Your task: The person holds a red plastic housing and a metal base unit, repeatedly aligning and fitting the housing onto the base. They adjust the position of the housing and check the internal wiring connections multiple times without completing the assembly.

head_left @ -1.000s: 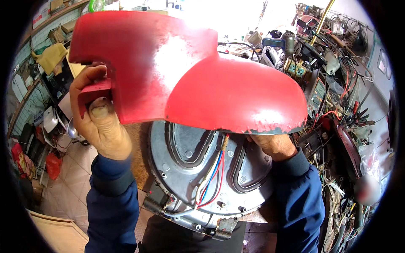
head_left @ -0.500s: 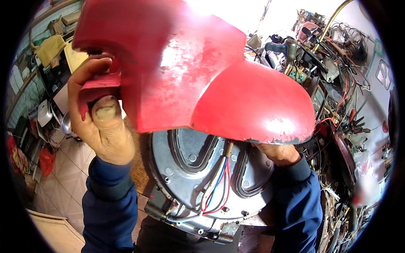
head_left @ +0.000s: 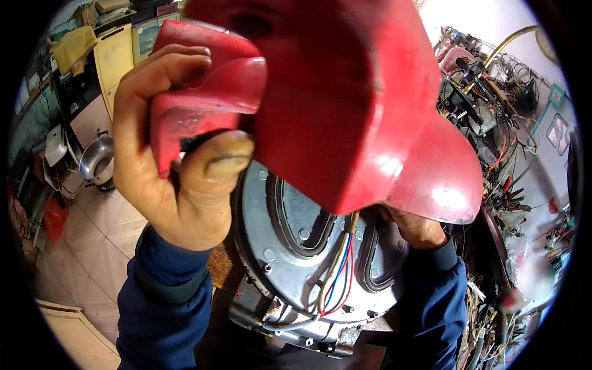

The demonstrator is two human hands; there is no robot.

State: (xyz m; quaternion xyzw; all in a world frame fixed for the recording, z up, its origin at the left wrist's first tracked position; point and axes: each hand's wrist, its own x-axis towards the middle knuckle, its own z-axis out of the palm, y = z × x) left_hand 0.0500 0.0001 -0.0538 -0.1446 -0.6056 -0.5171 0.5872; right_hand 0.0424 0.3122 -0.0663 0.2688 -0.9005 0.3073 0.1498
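A large red-painted metal housing [head_left: 320, 117] with worn edges is held up in front of me, tilted. My left hand [head_left: 194, 213] is closed around a red angled arm [head_left: 243, 83] at its left side, thumb below and fingers over the outer face. Under the rounded right end, my right hand [head_left: 422, 229] supports the housing; its fingers are mostly hidden behind the red metal. Below lies a round grey metal base [head_left: 290, 262] with black-rimmed recesses and several studs. White, blue and red wires [head_left: 336, 280] run from a sleeve across it.
On the right, a cluttered bench [head_left: 505, 117] is heaped with cables, tools and small parts. A metal pot [head_left: 97, 159] stands at the left beside a yellow cabinet [head_left: 114, 61]. A red plastic bag [head_left: 55, 219] lies near the tiled floor [head_left: 92, 240].
The red housing has turned and tilted, showing more of its darker left face and the arm. My left hand has moved right and remains closed on it. The view has shifted leftward.
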